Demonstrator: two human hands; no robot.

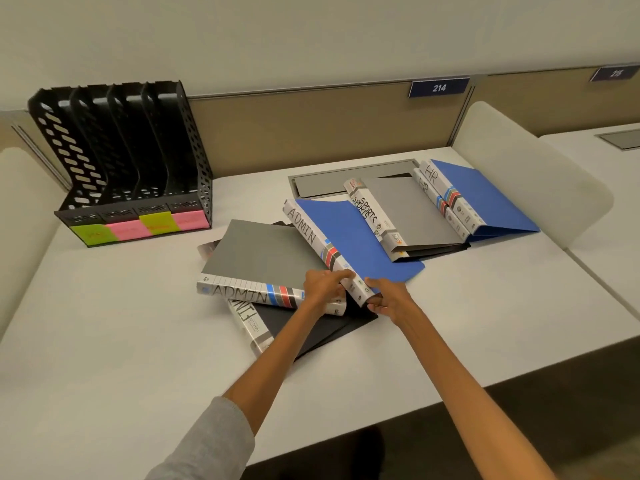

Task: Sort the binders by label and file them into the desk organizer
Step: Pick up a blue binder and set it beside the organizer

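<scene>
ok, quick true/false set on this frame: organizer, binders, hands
1. The desk organizer holds no binders yet. True.
2. The left hand and right hand both hold the near end of the blue ADMIN binder. True.
3. The top HR binder has a grey cover. False: its cover is blue.
4. The SPORTS binder stands in an organizer slot. False: it lies in the pile on the desk, right of the blue ADMIN binder.
5. A second binder, the grey ADMIN binder, also reads ADMIN. True.
</scene>
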